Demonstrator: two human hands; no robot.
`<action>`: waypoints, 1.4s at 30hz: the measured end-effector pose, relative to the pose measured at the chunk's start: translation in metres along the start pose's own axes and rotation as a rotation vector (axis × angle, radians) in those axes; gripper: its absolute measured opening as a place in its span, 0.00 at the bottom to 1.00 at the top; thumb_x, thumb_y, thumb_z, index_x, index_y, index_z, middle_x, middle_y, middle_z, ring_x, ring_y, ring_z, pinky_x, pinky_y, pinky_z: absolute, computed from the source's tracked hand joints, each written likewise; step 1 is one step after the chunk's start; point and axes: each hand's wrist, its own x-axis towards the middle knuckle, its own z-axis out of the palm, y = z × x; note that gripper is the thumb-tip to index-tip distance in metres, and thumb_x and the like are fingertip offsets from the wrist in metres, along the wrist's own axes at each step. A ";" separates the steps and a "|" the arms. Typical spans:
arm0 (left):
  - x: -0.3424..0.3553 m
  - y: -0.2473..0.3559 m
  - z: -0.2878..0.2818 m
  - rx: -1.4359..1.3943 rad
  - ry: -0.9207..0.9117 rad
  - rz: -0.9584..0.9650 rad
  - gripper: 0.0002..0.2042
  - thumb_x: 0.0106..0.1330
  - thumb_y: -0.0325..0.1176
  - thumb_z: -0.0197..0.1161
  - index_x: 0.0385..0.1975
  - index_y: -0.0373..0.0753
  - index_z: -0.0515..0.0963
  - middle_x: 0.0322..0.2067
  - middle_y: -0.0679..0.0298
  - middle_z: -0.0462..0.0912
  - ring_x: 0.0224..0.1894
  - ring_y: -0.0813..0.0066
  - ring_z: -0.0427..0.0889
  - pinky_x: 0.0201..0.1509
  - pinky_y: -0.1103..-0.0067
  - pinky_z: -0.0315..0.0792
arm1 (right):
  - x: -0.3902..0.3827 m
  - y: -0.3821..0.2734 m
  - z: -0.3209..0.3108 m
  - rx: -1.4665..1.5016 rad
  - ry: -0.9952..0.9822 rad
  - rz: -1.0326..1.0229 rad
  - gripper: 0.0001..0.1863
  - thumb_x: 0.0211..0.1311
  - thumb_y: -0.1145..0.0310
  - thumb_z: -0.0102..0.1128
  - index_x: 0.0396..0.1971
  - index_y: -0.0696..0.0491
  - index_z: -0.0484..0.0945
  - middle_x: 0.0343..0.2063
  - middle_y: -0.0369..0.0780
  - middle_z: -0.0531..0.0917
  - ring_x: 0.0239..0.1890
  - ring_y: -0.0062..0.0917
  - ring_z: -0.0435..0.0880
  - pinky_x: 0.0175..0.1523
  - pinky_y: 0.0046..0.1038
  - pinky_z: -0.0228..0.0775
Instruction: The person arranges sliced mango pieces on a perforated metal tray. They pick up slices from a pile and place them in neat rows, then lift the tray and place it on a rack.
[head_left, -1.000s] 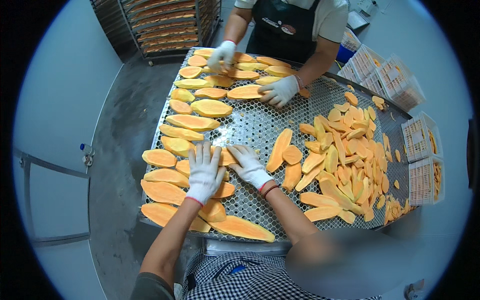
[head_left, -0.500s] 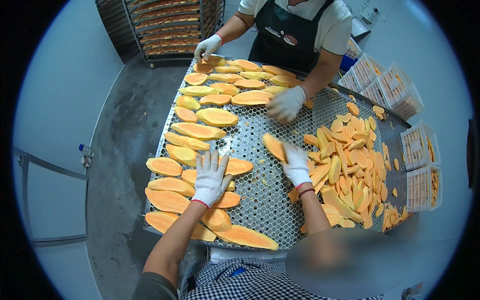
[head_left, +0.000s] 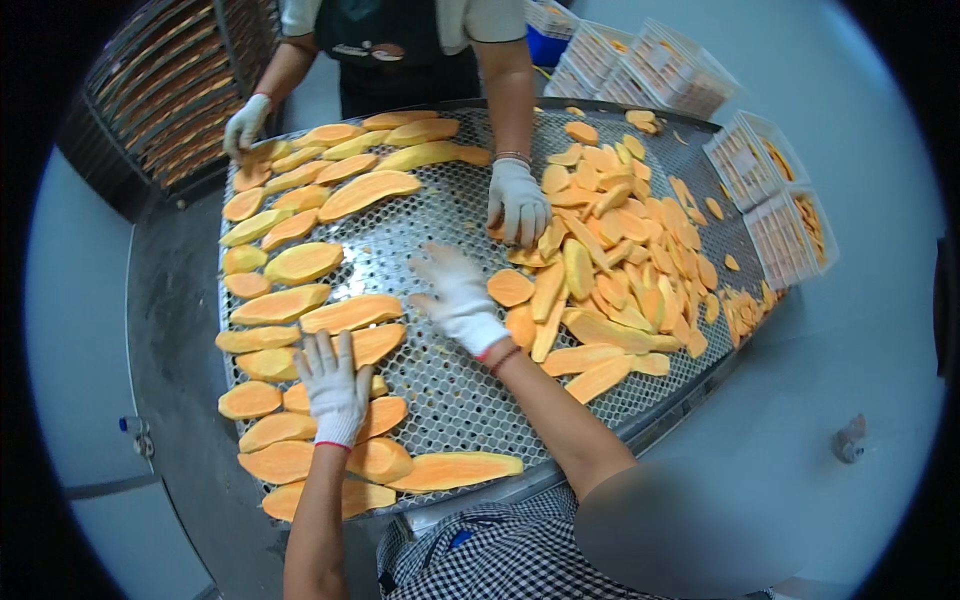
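Observation:
My left hand (head_left: pixel 332 385), in a white knit glove, lies open on orange sweet potato slices (head_left: pixel 270 455), arranged in rows along the left side of a perforated metal tray (head_left: pixel 440 390). Just right of these rows, my right hand (head_left: pixel 455 300), also gloved and blurred by motion, reaches over bare mesh with fingers spread and nothing visible held. A long slice (head_left: pixel 350 313) lies above my left hand's fingers. Beside my right hand, a large loose pile of slices (head_left: pixel 630 260) covers the tray's right half.
A co-worker (head_left: pixel 400 60) stands opposite, one gloved hand (head_left: pixel 517 200) at the pile's upper left, the other (head_left: pixel 245 125) at the top-left rows. A loaded rack (head_left: pixel 160 100) stands behind left. White plastic crates (head_left: pixel 770 230) line the tray's right and back.
My right hand has released the slice it carried; that slice appears laid in the rows. The co-worker's right hand has moved to the pile. The whole view has swung, shifting the tray leftward.

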 end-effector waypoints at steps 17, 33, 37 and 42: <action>-0.014 0.041 -0.028 -0.236 -0.151 -0.160 0.31 0.70 0.45 0.57 0.71 0.40 0.61 0.72 0.42 0.54 0.75 0.43 0.49 0.77 0.54 0.38 | -0.176 0.154 -0.182 0.379 -0.085 0.557 0.44 0.55 0.54 0.71 0.69 0.52 0.61 0.68 0.50 0.64 0.72 0.44 0.60 0.75 0.42 0.50; -0.124 0.192 -0.037 -0.184 -0.140 0.150 0.36 0.58 0.53 0.66 0.62 0.35 0.67 0.63 0.44 0.64 0.70 0.42 0.56 0.75 0.49 0.43 | -0.208 0.161 -0.202 -0.305 -0.205 0.330 0.19 0.59 0.58 0.67 0.45 0.53 0.77 0.40 0.48 0.83 0.45 0.45 0.83 0.51 0.42 0.73; -0.132 0.185 -0.046 -0.210 -0.117 0.123 0.36 0.57 0.53 0.67 0.62 0.36 0.68 0.62 0.45 0.65 0.69 0.43 0.58 0.74 0.49 0.45 | -0.170 0.082 -0.226 0.195 -0.045 0.336 0.21 0.64 0.58 0.63 0.50 0.55 0.74 0.38 0.48 0.85 0.38 0.39 0.86 0.42 0.36 0.78; -0.137 0.186 -0.046 -0.277 0.046 0.130 0.35 0.57 0.51 0.67 0.62 0.36 0.68 0.61 0.46 0.66 0.68 0.42 0.60 0.73 0.48 0.47 | -0.184 0.043 -0.152 0.933 -0.700 0.525 0.26 0.67 0.59 0.62 0.57 0.60 0.73 0.43 0.43 0.83 0.50 0.24 0.79 0.55 0.26 0.71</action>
